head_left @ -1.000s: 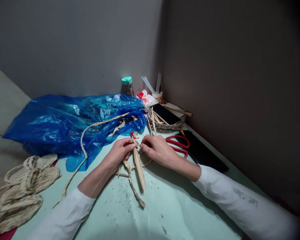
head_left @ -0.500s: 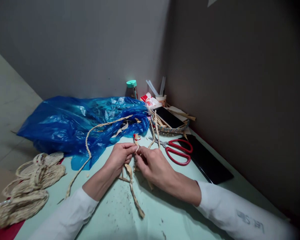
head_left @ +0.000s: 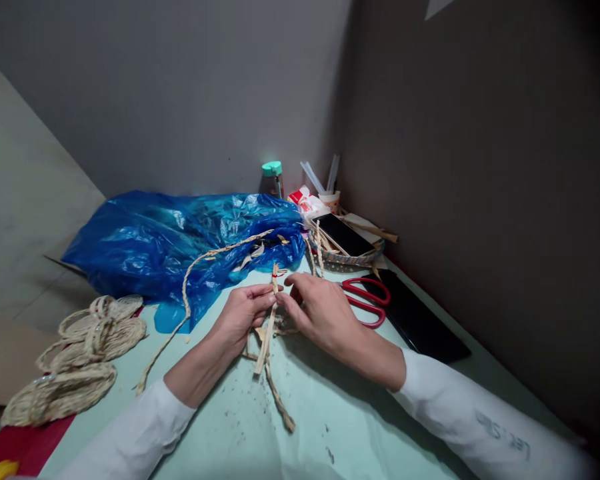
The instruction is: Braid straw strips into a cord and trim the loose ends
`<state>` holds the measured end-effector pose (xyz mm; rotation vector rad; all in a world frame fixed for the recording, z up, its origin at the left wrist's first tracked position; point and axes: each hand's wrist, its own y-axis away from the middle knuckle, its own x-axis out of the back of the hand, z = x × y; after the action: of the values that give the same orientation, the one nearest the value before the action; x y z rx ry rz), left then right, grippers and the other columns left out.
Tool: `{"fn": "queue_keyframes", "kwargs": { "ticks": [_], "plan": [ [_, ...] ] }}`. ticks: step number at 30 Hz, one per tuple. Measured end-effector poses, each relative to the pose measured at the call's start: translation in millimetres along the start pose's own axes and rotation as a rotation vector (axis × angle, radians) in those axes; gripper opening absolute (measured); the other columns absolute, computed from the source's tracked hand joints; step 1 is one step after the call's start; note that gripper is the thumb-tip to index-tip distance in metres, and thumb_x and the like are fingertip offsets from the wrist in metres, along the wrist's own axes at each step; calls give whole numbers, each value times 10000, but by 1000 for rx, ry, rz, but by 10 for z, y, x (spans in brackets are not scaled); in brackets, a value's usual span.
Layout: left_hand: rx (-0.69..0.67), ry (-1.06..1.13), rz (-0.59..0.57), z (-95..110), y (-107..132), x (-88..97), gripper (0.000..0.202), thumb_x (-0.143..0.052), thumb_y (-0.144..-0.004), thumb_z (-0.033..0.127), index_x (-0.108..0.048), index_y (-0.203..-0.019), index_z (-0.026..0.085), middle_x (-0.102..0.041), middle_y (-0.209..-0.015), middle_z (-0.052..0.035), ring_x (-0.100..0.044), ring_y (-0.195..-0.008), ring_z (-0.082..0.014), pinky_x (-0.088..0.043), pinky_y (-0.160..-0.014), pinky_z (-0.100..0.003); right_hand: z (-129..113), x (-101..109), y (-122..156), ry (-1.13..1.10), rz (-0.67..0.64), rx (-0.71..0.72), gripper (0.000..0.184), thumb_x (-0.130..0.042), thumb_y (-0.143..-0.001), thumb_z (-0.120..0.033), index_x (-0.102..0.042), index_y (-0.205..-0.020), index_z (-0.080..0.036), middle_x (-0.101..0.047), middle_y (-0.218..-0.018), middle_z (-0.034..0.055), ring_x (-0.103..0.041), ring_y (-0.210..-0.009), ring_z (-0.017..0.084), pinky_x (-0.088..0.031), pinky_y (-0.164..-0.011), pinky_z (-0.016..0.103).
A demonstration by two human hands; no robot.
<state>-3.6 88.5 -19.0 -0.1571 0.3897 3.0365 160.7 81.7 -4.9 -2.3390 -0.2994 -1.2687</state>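
My left hand (head_left: 241, 315) and my right hand (head_left: 321, 311) meet at the middle of a pale green table (head_left: 330, 427). Both pinch the same tan straw strips (head_left: 267, 337), which hang down between them and end in a short braided tail (head_left: 280, 403) lying on the table. A bit of red tie (head_left: 275, 273) shows at the top of the strips, just above my fingertips. A long braided straw cord (head_left: 190, 280) runs from beside my left hand up over the blue plastic bag (head_left: 170, 240).
Red-handled scissors (head_left: 367, 301) lie just right of my right hand, beside a black slab (head_left: 420, 320). A woven tray with a phone (head_left: 343, 235), a teal-capped bottle (head_left: 273, 179) and a cup stand in the corner. Coiled straw braid (head_left: 75, 363) lies far left.
My right hand has drawn back to the right a little and a flat strip now hangs between the hands. The camera view has shifted slightly left.
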Motion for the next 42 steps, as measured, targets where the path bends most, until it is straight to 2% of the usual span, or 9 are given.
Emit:
{"fn": "queue_keyframes", "kwargs": {
  "ticks": [6,13,18,21,26,31,35,37,42],
  "plan": [
    [-52,-82,21,26,41,-79,366,-752,-562,307,-714,-859,97,-559,-523,16,-373,-414,-58,-227,-434,-202,99,-183,-129,-839,-261,-281,217,-441,-920,-266,-486,-1110,-172,-613,-701,-2,-517,-502,109,-367,-468,208],
    [-202,-388,88,-9,61,-27,304,-654,-680,258,-607,-967,171,-681,-623,-7,-602,-634,-195,-408,-624,-276,170,-310,-186,-781,-224,-264,321,-495,-873,-298,-511,-583,-162,-409,-484,-48,-325,-426,69,-243,-449,215],
    [-304,-676,94,121,168,-24,54,-598,-726,169,-594,-733,222,-682,-606,-6,-573,-651,-210,-342,-650,-278,218,-292,-162,-733,-157,-221,290,-551,-828,-253,-583,-560,-149,-445,-479,-46,-372,-487,87,-253,-509,227],
    [-315,-805,87,187,253,-77,198,-563,-773,172,-575,-583,228,-651,-578,-31,-547,-614,-219,-301,-639,-293,223,-293,-138,-762,-155,-224,305,-542,-832,-247,-596,-549,-146,-524,-502,-27,-419,-502,93,-293,-536,224],
    [-345,-904,156,75,412,-275,155,-572,-762,131,-592,-647,233,-547,-543,-31,-433,-513,-206,-184,-607,-319,198,-264,-116,-918,-200,-285,250,-522,-816,-240,-622,-613,-137,-477,-486,-39,-348,-455,80,-254,-475,219],
    [-383,-834,104,25,517,-412,141,-621,-668,84,-611,-636,221,-564,-611,-34,-397,-534,-177,-163,-606,-319,134,-198,-106,-1067,-228,-381,209,-585,-781,-301,-585,-644,-143,-415,-495,-55,-339,-449,77,-259,-452,217],
    [-349,-673,120,151,367,-234,249,-653,-718,262,-539,-505,204,-487,-534,-9,-378,-544,-162,-225,-598,-299,112,-168,-113,-1151,-255,-424,174,-552,-796,-265,-558,-667,-149,-428,-517,-55,-280,-413,59,-184,-418,212],
    [-301,-549,158,199,234,-103,222,-570,-797,341,-594,-628,199,-524,-612,-12,-407,-568,-158,-273,-598,-283,100,-160,-114,-1186,-274,-430,163,-511,-817,-246,-526,-680,-158,-443,-557,-49,-271,-413,51,-172,-415,205],
    [-54,-228,-119,142,43,-22,227,-626,-734,368,-592,-820,162,-594,-706,-40,-542,-603,-151,-441,-632,-280,42,-147,-83,-1210,-351,-380,186,-463,-858,-269,-442,-697,-178,-421,-578,-46,-279,-433,52,-184,-425,189]
  ]
}}
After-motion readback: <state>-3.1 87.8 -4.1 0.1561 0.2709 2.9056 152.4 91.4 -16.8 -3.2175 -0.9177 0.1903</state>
